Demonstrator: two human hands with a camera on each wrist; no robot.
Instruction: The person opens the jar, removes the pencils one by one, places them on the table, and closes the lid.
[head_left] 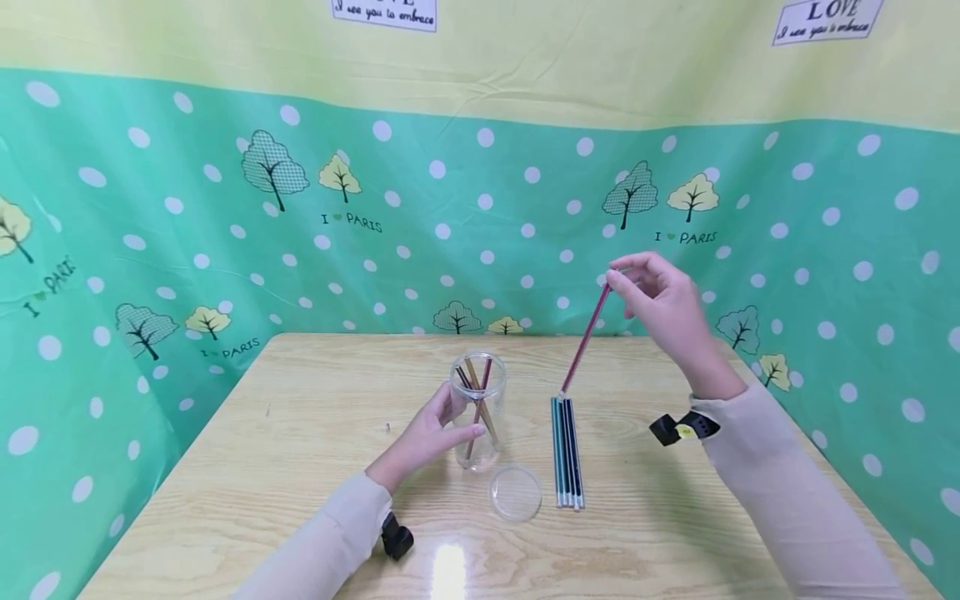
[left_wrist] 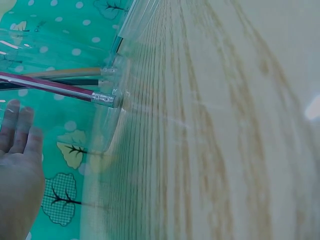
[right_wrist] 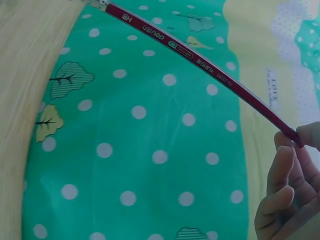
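Observation:
A clear jar (head_left: pixel 491 417) stands upright on the table with several pencils inside. My left hand (head_left: pixel 427 437) holds it from the left, thumb across the front and fingers partly hidden behind it. In the left wrist view, a maroon pencil (left_wrist: pixel 60 89) leans inside with its eraser end down. My right hand (head_left: pixel 660 300) is raised at the right, pinching a red pencil (head_left: pixel 587 337) by its upper end. That pencil slants down to the left, its eraser end low. Below it, several green and dark pencils (head_left: pixel 567 454) lie side by side on the table.
A round clear lid (head_left: pixel 515 493) lies flat between the jar and the row of pencils. A tiny scrap (head_left: pixel 387 427) sits left of the jar. Behind the wooden table (head_left: pixel 322 375) hangs a green and yellow patterned cloth (head_left: pixel 525 200).

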